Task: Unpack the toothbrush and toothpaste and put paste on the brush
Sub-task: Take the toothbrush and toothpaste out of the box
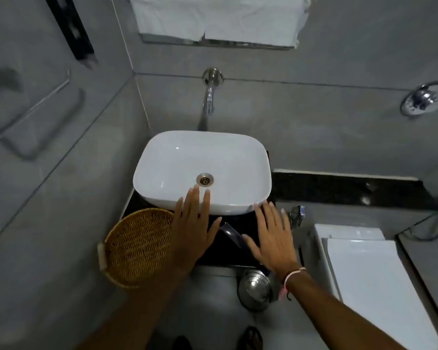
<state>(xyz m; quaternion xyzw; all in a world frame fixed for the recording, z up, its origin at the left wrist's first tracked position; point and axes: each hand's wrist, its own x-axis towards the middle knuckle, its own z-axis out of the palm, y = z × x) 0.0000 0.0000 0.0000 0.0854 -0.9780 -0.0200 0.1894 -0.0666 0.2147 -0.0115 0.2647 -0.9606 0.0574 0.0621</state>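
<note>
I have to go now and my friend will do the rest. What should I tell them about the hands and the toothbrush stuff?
Left hand: open, flat, empty, above the dark counter at the sink's near rim.
Right hand: open, empty, fingers spread, beside a dark flat packet lying on the counter between the hands.
The packet looks unopened; its contents cannot be told. No loose brush or paste shows.
The wicker basket sits at the left.
Done: nothing yet. Left: unpack both, then put paste on the brush.

Bathroom: white basin (pixel 202 170) under wall spout (pixel 209 97), toilet cistern (pixel 349 232) beside, grey tiled walls, towels (pixel 218 18) above
</note>
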